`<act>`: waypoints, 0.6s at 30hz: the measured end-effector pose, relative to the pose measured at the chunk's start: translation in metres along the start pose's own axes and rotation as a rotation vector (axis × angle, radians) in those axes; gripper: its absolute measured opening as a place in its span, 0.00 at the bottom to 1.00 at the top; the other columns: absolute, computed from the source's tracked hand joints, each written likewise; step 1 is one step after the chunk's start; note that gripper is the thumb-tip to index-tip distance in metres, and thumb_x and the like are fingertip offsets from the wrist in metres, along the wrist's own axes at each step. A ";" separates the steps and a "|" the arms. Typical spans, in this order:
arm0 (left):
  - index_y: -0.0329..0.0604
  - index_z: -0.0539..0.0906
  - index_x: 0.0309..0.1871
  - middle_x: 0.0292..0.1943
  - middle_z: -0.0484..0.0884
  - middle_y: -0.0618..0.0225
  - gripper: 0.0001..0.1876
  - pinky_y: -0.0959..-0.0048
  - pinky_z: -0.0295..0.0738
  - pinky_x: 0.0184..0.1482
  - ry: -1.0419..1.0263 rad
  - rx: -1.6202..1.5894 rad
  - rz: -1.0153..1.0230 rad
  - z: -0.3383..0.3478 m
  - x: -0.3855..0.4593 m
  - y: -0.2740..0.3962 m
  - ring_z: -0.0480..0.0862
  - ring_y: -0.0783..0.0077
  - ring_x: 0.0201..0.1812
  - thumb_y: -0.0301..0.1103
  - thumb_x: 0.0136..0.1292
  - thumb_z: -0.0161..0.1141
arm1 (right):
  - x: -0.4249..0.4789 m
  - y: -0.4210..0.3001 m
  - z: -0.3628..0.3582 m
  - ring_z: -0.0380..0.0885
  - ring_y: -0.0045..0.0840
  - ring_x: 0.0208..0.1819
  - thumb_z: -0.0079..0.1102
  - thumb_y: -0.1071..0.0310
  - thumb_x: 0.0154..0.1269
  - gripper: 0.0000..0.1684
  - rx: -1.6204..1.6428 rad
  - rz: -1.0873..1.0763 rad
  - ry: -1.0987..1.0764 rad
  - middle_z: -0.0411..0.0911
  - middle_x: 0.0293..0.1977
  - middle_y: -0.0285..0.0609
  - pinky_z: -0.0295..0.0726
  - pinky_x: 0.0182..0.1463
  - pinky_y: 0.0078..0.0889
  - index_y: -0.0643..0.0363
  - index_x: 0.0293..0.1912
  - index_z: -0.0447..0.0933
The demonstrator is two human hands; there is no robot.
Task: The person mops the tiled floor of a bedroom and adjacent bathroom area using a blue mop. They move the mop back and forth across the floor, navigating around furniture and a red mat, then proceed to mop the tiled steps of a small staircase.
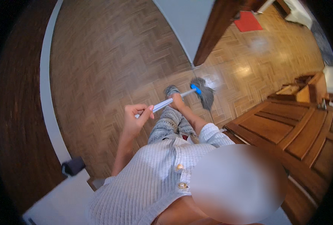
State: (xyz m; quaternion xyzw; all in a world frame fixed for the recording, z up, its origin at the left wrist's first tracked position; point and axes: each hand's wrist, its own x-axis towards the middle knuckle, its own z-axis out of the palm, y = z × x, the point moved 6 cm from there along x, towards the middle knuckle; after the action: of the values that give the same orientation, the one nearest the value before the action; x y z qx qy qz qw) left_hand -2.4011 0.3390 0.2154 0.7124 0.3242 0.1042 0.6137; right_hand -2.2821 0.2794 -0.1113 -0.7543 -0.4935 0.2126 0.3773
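A mop handle, white with a blue stripe, slants up and to the right in front of my body. My left hand is closed around its upper end. Lower down the pole, my right hand grips it. At the far end, a blue socket joins the pole to a grey string mop head. The strands lie on the wood parquet floor, across a thin dark line at the doorway. One patterned shoe shows just left of the mop head.
A white wall ends in a dark wooden door frame beyond the mop. To the right stands a panelled wooden door. A red mat lies in the farther room. A white baseboard runs along the left.
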 end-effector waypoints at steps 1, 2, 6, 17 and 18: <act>0.35 0.79 0.18 0.10 0.68 0.77 0.15 0.84 0.51 0.16 0.067 0.067 0.020 -0.009 -0.011 -0.009 0.63 0.88 0.13 0.32 0.59 0.56 | 0.016 -0.010 0.015 0.73 0.48 0.25 0.63 0.63 0.34 0.10 0.011 -0.041 -0.055 0.73 0.18 0.52 0.72 0.30 0.45 0.59 0.15 0.74; 0.34 0.78 0.18 0.10 0.68 0.77 0.15 0.85 0.52 0.17 0.132 0.135 0.041 -0.013 -0.022 -0.014 0.63 0.88 0.13 0.33 0.59 0.56 | 0.029 -0.016 0.030 0.73 0.48 0.25 0.63 0.64 0.34 0.09 0.020 -0.083 -0.107 0.73 0.18 0.52 0.72 0.31 0.44 0.58 0.15 0.74; 0.33 0.78 0.18 0.12 0.70 0.78 0.14 0.84 0.55 0.18 0.507 -0.020 -0.143 -0.014 -0.054 -0.089 0.65 0.90 0.16 0.30 0.59 0.57 | 0.083 -0.035 0.102 0.74 0.44 0.30 0.60 0.65 0.37 0.06 -0.044 -0.250 -0.365 0.74 0.21 0.49 0.71 0.39 0.43 0.55 0.17 0.74; 0.35 0.74 0.32 0.23 0.73 0.68 0.07 0.79 0.66 0.30 0.600 -0.311 -0.142 -0.038 -0.051 -0.253 0.72 0.79 0.27 0.30 0.62 0.52 | 0.055 0.006 0.183 0.71 0.37 0.45 0.49 0.53 0.61 0.23 0.744 0.811 -0.352 0.71 0.45 0.47 0.70 0.47 0.47 0.51 0.53 0.62; 0.36 0.73 0.36 0.29 0.73 0.64 0.07 0.75 0.65 0.35 0.646 -0.179 -0.056 -0.044 -0.062 -0.252 0.72 0.74 0.33 0.31 0.62 0.52 | 0.023 -0.034 0.186 0.71 0.35 0.45 0.45 0.54 0.64 0.23 1.166 1.166 -0.487 0.70 0.46 0.48 0.71 0.46 0.46 0.51 0.55 0.60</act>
State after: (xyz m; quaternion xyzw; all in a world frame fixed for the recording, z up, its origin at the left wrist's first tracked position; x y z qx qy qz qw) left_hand -2.5573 0.3470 0.0030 0.5765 0.5110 0.3358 0.5420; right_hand -2.4212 0.3744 -0.2001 -0.5062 0.0935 0.7482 0.4187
